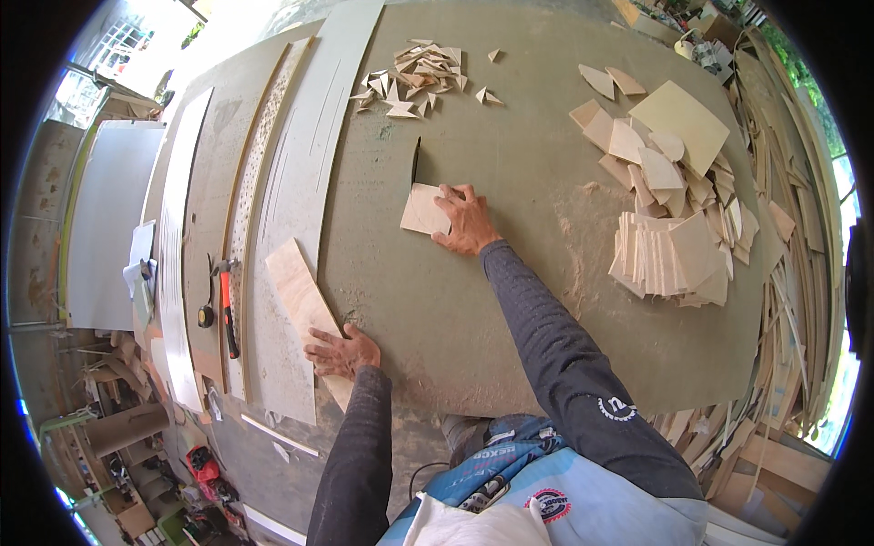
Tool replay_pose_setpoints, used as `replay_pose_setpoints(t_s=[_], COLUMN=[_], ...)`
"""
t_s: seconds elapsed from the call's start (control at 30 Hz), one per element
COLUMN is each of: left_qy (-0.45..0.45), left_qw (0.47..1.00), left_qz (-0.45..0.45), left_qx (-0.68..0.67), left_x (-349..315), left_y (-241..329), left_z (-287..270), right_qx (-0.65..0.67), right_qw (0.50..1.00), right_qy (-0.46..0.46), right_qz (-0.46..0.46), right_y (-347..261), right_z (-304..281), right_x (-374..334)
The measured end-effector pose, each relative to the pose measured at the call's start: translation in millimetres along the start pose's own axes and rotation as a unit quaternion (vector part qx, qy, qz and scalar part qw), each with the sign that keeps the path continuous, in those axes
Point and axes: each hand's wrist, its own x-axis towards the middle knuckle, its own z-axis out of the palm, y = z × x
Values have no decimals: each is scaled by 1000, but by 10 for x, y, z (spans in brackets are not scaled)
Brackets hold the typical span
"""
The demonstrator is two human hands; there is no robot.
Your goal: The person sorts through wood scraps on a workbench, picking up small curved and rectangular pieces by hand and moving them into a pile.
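My right hand (468, 221) grips a small square piece of plywood (421, 211) by its right edge, fingers bent over it. A faint curved line crosses the piece. Its top edge meets the lower end of a thin dark blade or slot (418, 159) in the greenish-brown table (528, 337). Flat on a pale wooden strip (296, 278) rests my left hand (343, 351), its fingers spread. That strip lies aslant, partly over a long grey board (314, 164).
Small triangular offcuts (428, 73) are heaped at the far side. Stacked and scattered plywood pieces (669, 246) lie at the right. On the left are a red-handled hammer (228, 309), a tape measure (206, 316) and long boards. Wood strips (787, 237) pile beyond the right edge.
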Motion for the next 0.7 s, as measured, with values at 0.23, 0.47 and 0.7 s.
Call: replay_pose_setpoints(t_s=[0.23, 0.47, 0.7], left_qy=[1, 11, 5], left_qw=[1000, 1000, 1000], left_qz=[3, 2, 2], left_qx=[7, 14, -4], left_x=[-28, -14, -29], left_y=[19, 3, 18], left_z=[-37, 19, -28], right_qx=[23, 12, 7], right_qw=[999, 1000, 999], right_qy=[0, 1, 9], right_qz=[29, 26, 37], right_y=[-22, -39, -69], right_z=[-10, -1, 51], right_x=[25, 34, 34])
